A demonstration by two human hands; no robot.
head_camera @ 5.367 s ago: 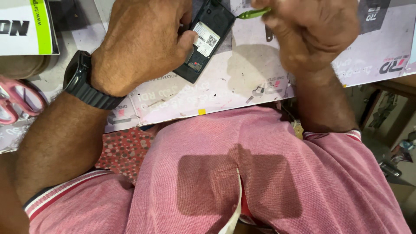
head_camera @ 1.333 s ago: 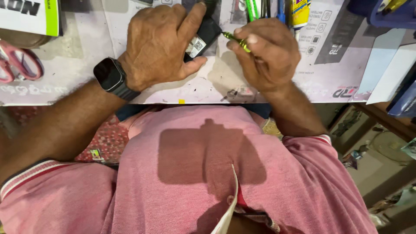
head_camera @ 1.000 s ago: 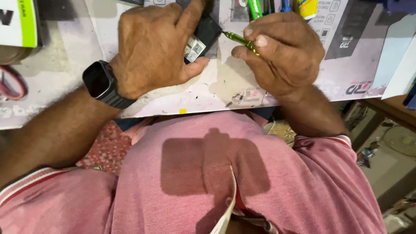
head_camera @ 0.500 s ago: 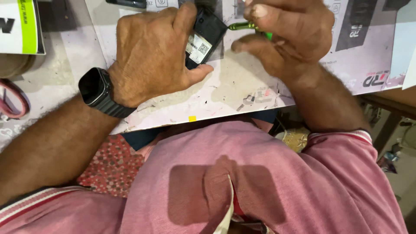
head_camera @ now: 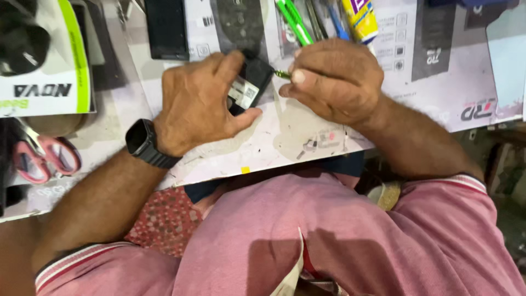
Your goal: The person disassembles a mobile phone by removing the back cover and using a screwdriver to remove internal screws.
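**What the things look made of**

The small black device (head_camera: 249, 82) in the left hand (head_camera: 197, 107) looks like matt plastic, with a smooth white paper sticker on it. The thin tool (head_camera: 282, 74) in the right hand (head_camera: 337, 79) has a shiny metal tip and a green part that looks like plastic. The desk (head_camera: 263, 148) is covered with white printed paper, smooth but stained and scuffed. The watch (head_camera: 143, 143) has a dark glossy face and a matt black band that looks like rubber. The scissors (head_camera: 46, 159) have smooth pink plastic handles. The pink shirt (head_camera: 339, 235) is soft cloth. The green pens (head_camera: 293, 22) look like glossy plastic.
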